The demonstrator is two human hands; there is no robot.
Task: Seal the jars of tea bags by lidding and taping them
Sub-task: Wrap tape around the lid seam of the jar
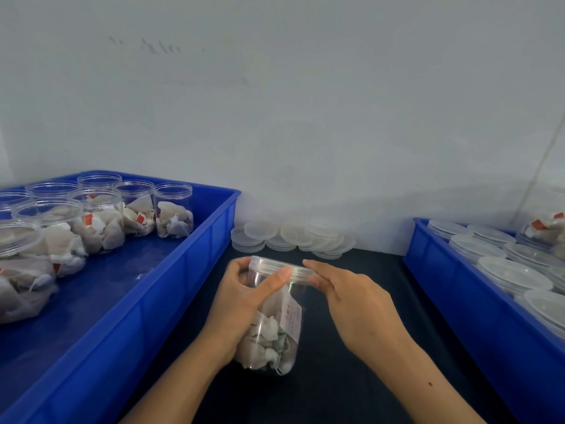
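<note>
Left hand (244,298) grips a light, slick, thin-walled jar (275,325) below its lid (282,267), which right hand (345,295) pinches at the rim

**Two blue crates, a dark table, a pale wall**

Over on the left of the frame sits a big blue crate (211,240), running from the lower left corner up towards the middle, its near wall ribbed and glossy. On the right edge there's a second blue crate (458,304), cut off by the frame. Between them lies the table (336,393), dark, almost black, matte. Behind it all, filling the upper half, a plain whitish wall (305,117). Upper left on it: a few faint grey scuffs (162,48). Far right, a thin pale strip (541,166) slants down the wall towards the right crate.
</note>
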